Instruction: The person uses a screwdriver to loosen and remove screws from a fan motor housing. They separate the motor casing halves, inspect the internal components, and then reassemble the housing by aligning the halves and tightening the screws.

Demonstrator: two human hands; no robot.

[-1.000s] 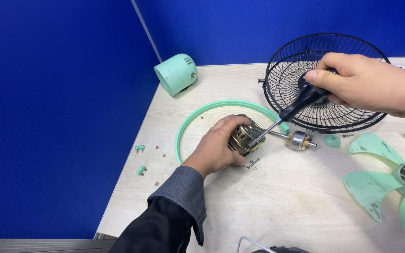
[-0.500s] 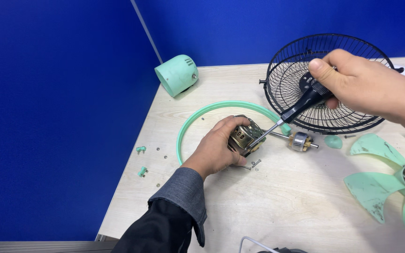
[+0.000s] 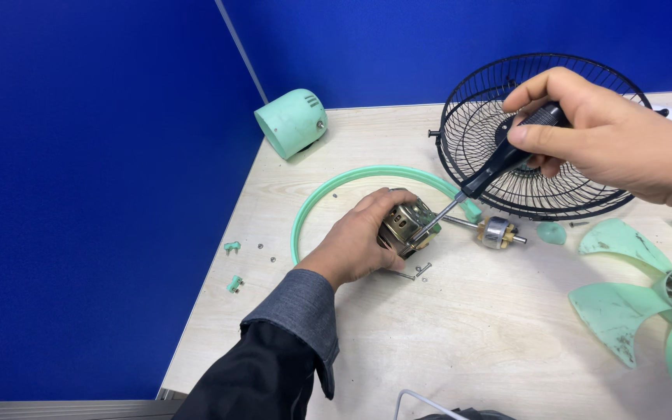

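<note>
Metal motor (image 3: 406, 228) sits at table centre, clamped in the left hand (image 3: 359, 243) so it can't twist. Right hand (image 3: 608, 136), up at 2 o'clock, wraps the black screwdriver (image 3: 499, 163), tip angled down into the casing. Loose screws (image 3: 421, 271) parked alongside.

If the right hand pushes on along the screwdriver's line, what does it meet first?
The right hand drives the screwdriver down-left; its tip already seems to be at the motor gripped by the left hand.
</note>
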